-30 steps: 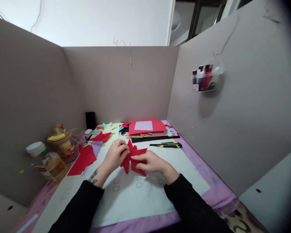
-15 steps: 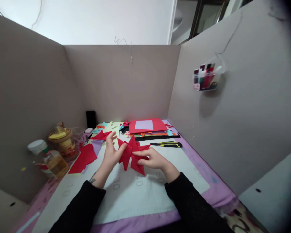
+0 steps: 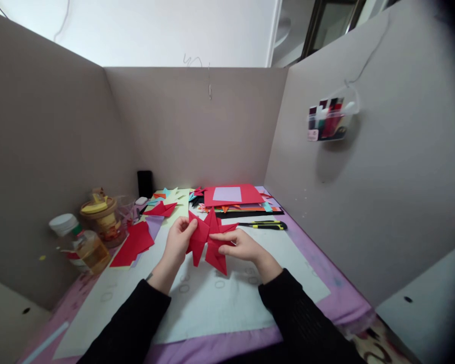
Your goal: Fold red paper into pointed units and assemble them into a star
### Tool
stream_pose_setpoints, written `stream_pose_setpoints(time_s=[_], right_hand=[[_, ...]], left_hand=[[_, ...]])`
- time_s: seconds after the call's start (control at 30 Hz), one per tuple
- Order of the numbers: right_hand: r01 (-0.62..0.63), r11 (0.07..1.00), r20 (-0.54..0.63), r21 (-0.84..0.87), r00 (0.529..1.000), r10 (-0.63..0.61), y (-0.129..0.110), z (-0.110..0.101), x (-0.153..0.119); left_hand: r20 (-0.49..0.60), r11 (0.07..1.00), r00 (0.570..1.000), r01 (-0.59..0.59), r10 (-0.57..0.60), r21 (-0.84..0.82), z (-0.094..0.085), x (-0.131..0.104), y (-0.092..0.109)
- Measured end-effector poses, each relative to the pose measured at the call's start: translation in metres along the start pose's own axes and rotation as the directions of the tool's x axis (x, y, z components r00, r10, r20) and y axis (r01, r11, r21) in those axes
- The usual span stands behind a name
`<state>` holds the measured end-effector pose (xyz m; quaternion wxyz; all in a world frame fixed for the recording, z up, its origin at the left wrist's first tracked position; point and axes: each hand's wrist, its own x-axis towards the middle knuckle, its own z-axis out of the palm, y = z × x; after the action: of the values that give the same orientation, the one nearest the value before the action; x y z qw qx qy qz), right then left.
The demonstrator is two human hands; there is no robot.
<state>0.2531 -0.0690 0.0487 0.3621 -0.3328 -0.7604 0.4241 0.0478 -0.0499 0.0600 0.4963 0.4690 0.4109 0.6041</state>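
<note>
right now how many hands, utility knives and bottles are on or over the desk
hands: 2, the left hand and right hand, both pinching the red folded paper shape
utility knives: 1, the yellow-and-black utility knife
bottles: 1, the white-capped bottle
total: 4

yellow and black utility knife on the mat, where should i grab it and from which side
Probably the utility knife by the middle of its handle, coming straight down from above: it lies flat and lengthwise across the white mat, apart from the paper stack, with its narrow pointed end toward the hands.
</note>
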Motion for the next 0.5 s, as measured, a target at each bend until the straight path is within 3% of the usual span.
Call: stream_pose_setpoints(time_s=[0.2, 0.5], right_hand=[[-0.008, 1.000, -0.007, 0.019, 1.000, 0.008, 0.001, 0.001, 0.001], [0.013, 0.995, 0.031, 0.095, 0.999, -0.016, 0.005, -0.001, 0.000]], left_hand=[[-0.057, 0.999, 0.998, -0.029, 0.027, -0.026, -0.002, 0.005, -0.001], [-0.102, 0.993, 0.992, 0.067, -0.077, -0.101, 0.004, -0.002, -0.013]])
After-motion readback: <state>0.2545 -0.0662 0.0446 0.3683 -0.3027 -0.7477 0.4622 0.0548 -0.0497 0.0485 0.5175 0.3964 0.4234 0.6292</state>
